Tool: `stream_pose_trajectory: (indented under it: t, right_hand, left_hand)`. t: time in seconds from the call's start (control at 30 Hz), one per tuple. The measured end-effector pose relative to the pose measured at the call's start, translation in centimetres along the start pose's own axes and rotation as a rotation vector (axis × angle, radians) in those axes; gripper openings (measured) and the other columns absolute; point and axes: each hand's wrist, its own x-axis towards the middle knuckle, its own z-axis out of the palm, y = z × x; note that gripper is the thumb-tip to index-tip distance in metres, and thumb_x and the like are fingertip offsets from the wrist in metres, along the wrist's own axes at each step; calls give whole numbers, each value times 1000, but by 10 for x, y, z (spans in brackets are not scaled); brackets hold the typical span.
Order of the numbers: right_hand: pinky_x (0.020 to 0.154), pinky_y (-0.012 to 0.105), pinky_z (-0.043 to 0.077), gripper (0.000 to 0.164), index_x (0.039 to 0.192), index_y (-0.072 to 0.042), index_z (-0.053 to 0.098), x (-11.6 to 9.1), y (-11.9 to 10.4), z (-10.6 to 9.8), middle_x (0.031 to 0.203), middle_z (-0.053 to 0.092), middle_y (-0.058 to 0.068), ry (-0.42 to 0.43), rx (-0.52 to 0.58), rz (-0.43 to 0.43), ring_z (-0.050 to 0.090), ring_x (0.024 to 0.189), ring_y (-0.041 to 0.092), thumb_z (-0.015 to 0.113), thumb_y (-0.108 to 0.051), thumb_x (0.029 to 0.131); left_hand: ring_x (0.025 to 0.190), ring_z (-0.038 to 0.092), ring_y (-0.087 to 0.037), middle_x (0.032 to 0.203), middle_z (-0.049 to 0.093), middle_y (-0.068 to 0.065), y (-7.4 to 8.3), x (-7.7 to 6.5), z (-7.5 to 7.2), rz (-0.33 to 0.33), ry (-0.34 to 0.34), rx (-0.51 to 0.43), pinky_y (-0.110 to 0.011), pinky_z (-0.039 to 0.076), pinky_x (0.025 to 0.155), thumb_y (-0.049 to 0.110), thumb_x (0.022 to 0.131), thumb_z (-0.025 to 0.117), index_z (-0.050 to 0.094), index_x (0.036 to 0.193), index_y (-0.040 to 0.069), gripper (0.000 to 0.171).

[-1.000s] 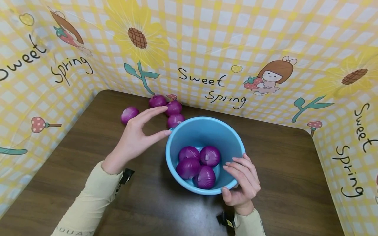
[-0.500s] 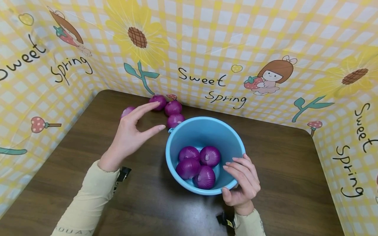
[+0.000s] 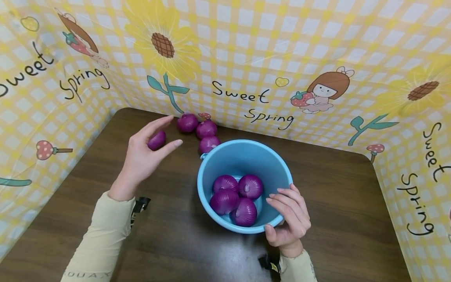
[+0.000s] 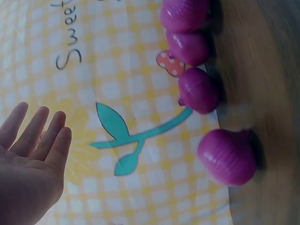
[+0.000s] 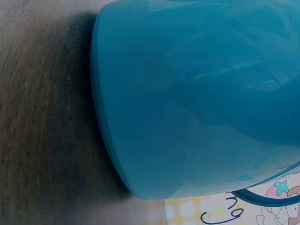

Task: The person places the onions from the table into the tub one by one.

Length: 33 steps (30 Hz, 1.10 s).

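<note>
Yellow-checked cloth (image 3: 246, 47), it seems, walls three sides of a brown table (image 3: 338, 199).

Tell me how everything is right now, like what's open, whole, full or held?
Blue bucket: open on top, partly filled
Four onions in the bucket: whole-looking
Four onions on the table: whole-looking, outside the bucket
Left hand: fingers apart, holding nothing
Right hand: gripping the bucket's rim

in the head view, the left hand (image 3: 140, 156) partly hides 1 red onion (image 3: 157, 140), the blue bucket (image 3: 243, 156) another onion (image 3: 208, 143); sleeve lettering (image 3: 88, 275) is blurred. the right wrist view crops the bucket at top and right.
</note>
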Motion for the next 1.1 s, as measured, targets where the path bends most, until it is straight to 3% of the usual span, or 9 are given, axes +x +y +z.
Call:
stream_pose_trajectory:
  t: [0.13, 0.3, 0.5, 0.7, 0.87, 1.1]
  right_hand:
    - [93, 50, 53, 57, 68, 5, 71, 0, 0, 0, 66, 67, 19, -1, 0, -1, 63, 68, 37, 66, -46, 91]
    - [94, 50, 53, 57, 68, 5, 72, 0, 0, 0, 66, 67, 19, -5, 2, 0, 64, 70, 36, 67, -46, 91]
    - [94, 50, 53, 57, 69, 5, 72, 0, 1, -1, 67, 68, 18, -10, -1, 4, 63, 69, 38, 66, -47, 91]
    - [94, 50, 53, 57, 69, 5, 72, 0, 1, -1, 66, 68, 19, -8, 0, 3, 64, 69, 37, 67, -46, 90]
    - [95, 50, 53, 57, 69, 5, 72, -1, 0, -2, 67, 68, 19, -9, -8, 10, 64, 70, 37, 67, -47, 90]
    - [95, 50, 53, 56, 69, 5, 72, -1, 0, -2, 67, 68, 19, -10, -3, 10, 64, 69, 37, 67, -47, 90]
  left_hand:
    - [123, 60, -16, 133, 65, -13, -6, 1, -5, -76, 31, 18, -23, 44, 103, -3, 84, 82, 64, 135, 1, 54]
    - [116, 59, -1, 130, 66, -15, -17, 2, -10, -110, 73, 19, -20, 44, 100, 1, 86, 81, 65, 135, 2, 51]
    - [120, 60, -7, 130, 66, -15, -36, 2, -14, -161, 90, 29, -33, 46, 105, 6, 88, 81, 65, 136, 6, 51]
    - [119, 59, -8, 131, 67, -8, -72, 0, -18, -219, 87, 69, -22, 44, 100, 19, 89, 82, 65, 139, 19, 53]
    - [121, 60, -17, 131, 67, -5, -80, 1, -20, -248, 73, 88, -28, 45, 101, 30, 89, 82, 65, 139, 25, 53]
    - [130, 54, -22, 137, 63, -7, -89, 2, -22, -276, 62, 121, -45, 42, 107, 38, 90, 80, 64, 140, 22, 55]
